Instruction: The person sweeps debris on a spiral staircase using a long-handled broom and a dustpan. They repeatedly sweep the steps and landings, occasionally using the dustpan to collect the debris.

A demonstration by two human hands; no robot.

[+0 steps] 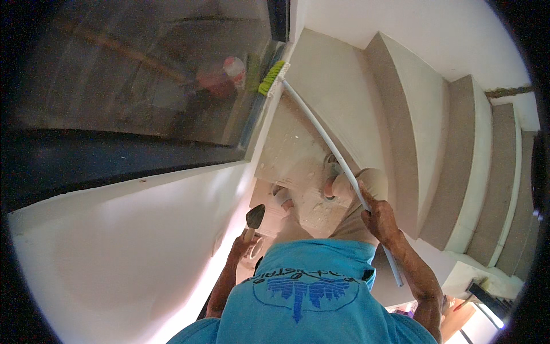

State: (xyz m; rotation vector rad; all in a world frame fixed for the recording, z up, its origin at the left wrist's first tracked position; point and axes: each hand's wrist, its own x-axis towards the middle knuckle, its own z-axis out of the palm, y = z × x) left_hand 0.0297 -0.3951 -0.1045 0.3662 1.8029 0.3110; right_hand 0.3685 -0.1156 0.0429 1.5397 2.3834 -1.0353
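My right hand (379, 219) is wrapped round the pale pole (321, 131) of a long-handled mop. Its lime-green shaggy head (271, 78), with a white backing, rests at the edge of the dark-framed window (143, 80); whether it presses on the frame or the glass I cannot tell. The pole's bare end sticks out below my right forearm. Low beside the white wall, my left hand (243, 246) grips a small trowel (255, 217) by its handle, the dark pointed blade upward. Most of the left fingers are hidden.
Several grey steps (395, 126) curve up to the right along a white wall (458, 34). My feet stand on a dusty, spotted landing (286, 143). On the left is a white wall (114, 246) under the window. A round pale thing (257, 247) shows beside my left hand.
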